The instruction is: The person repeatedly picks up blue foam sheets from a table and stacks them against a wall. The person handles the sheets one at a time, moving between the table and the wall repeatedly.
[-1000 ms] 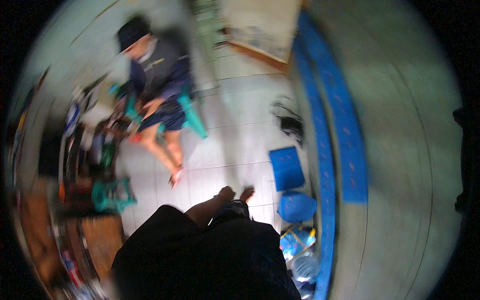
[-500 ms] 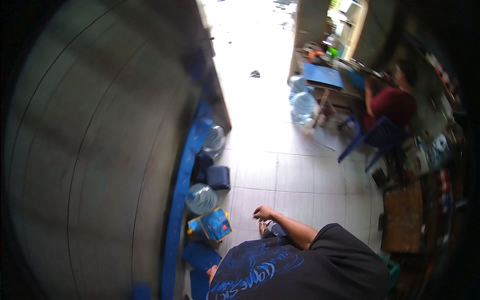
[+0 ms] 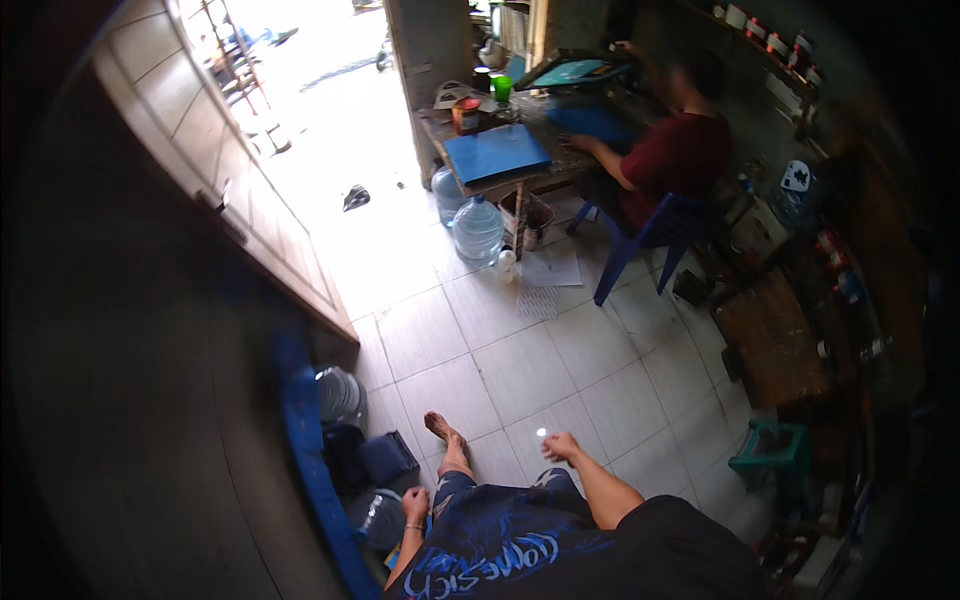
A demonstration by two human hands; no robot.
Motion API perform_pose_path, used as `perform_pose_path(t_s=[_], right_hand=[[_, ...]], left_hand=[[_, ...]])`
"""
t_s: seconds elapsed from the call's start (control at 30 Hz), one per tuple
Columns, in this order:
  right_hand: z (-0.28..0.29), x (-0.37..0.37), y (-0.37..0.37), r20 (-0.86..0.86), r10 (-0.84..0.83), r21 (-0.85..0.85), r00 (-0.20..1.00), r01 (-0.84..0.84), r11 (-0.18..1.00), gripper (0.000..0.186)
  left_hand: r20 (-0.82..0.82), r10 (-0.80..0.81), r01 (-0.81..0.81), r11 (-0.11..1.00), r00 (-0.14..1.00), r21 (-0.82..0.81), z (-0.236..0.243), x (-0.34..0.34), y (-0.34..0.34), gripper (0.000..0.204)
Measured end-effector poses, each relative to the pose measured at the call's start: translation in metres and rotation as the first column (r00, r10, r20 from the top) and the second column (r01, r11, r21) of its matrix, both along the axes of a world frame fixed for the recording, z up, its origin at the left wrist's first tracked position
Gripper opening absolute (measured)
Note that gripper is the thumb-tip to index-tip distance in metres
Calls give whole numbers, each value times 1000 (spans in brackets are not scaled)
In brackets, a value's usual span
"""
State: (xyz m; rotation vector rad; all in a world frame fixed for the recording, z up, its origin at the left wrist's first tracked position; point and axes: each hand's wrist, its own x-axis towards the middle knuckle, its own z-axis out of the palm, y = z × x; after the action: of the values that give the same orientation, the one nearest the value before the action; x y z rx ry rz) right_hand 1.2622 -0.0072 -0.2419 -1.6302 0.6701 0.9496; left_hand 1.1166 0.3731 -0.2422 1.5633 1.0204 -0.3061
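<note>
My right hand (image 3: 562, 448) hangs in front of my body over the tiled floor, its fingers pinched together. A small white, bright thing (image 3: 543, 432) shows at the fingertips, too small to name. Lower on the left, my left hand (image 3: 415, 503) is loosely closed, with nothing visible in it and a band round the wrist. Nearest to it is a large clear water jug (image 3: 379, 518), partly behind my forearm. A dark blue folded thing (image 3: 387, 459) lies just beyond the jug.
A person in a dark red shirt (image 3: 680, 160) sits on a blue plastic chair (image 3: 672, 225) at a worktable with a blue panel (image 3: 497, 153). Water jugs (image 3: 478, 232) stand below. An open door (image 3: 215, 150) is at left, a green stool (image 3: 770, 450) at right.
My view has swung right, bringing the worktable and seated person further into the middle. My left hand has come into fuller view, and a bare foot is stepped forward.
</note>
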Motion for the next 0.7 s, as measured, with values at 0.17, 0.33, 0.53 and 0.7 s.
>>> perform_pose_path(t_s=[0.17,0.33,0.53,0.7], right_hand=[[-7,32,59,-308,420,-91,854,-465,880,13],[29,176,91,76,-71,-145,995,82,986,14],[66,329,129,155,-337,171,929,311,935,16],[44,427,124,-43,-437,312,898,428,848,19]], left_hand=[[-333,-515,590,786,790,185,-38,10,101,16],[-327,-130,102,990,936,-102,-26,115,176,15],[-187,-100,51,967,977,-250,19,301,180,19],[31,-24,31,960,999,-277,66,388,151,18]])
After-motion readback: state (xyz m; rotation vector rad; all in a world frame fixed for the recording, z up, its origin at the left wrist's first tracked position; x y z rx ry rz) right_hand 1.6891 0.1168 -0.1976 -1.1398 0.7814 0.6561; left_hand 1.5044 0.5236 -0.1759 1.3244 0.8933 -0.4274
